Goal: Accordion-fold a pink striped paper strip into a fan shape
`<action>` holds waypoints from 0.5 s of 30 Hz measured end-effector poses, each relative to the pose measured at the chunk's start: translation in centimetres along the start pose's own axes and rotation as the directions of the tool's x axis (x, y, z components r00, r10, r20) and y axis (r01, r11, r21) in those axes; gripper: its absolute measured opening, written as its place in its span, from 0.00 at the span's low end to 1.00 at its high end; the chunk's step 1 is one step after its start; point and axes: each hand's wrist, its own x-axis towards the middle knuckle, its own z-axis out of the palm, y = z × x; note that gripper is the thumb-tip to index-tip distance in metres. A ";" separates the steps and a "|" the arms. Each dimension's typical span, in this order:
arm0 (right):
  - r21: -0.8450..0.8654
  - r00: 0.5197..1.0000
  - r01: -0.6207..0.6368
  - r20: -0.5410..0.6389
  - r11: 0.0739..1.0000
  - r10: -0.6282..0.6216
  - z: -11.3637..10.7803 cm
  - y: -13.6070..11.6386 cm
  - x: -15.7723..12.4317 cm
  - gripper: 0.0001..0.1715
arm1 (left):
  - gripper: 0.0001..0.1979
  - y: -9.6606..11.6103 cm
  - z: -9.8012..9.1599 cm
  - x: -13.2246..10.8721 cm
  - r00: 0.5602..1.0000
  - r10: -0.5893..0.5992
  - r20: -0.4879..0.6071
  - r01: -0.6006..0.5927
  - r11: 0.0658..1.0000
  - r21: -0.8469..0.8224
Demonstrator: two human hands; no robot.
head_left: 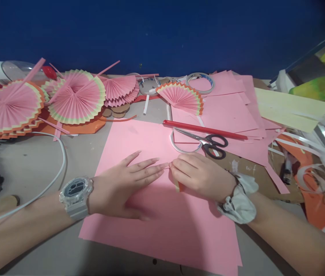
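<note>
My left hand (130,178) lies palm down with its fingers stretched out over a large pink paper sheet (162,245). Its fingertips come close to my right hand (193,172), which is closed in a pinch. Beneath the right hand pokes out a folded paper strip (177,186) with a yellow and orange edge; most of it is hidden by the fingers. Just beyond the right hand are scissors (208,142) with black handles, a tape roll (176,143) and a long red stick-like piece (205,129).
Pleated paper fans (76,96) and a plastic bottle (15,73) line the left back. A small pleated fan (181,97), another tape roll (201,82) and stacked pink paper (228,107) are behind. At right lie pale yellow paper (289,107) and orange scraps (314,191). A white cable (63,153) curves at left.
</note>
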 end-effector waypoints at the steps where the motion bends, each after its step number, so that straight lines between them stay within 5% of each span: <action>1: -0.007 1.000 -0.027 0.000 1.000 0.027 -0.1 -0.4 -0.2 0.10 | 0.45 0.0 0.0 0.0 1.000 -0.001 -0.005 0.001 1.000 -0.009; 9: -0.143 0.916 -0.303 0.228 0.942 0.329 -1.3 -3.6 -2.0 0.27 | 0.45 -0.2 0.3 -0.1 1.000 0.006 -0.022 -0.007 0.998 -0.056; 15: -0.172 0.853 -0.406 0.280 0.897 0.440 -1.4 -4.3 -1.3 0.31 | 0.46 -0.1 0.4 -0.1 0.999 0.019 -0.043 -0.022 0.997 -0.068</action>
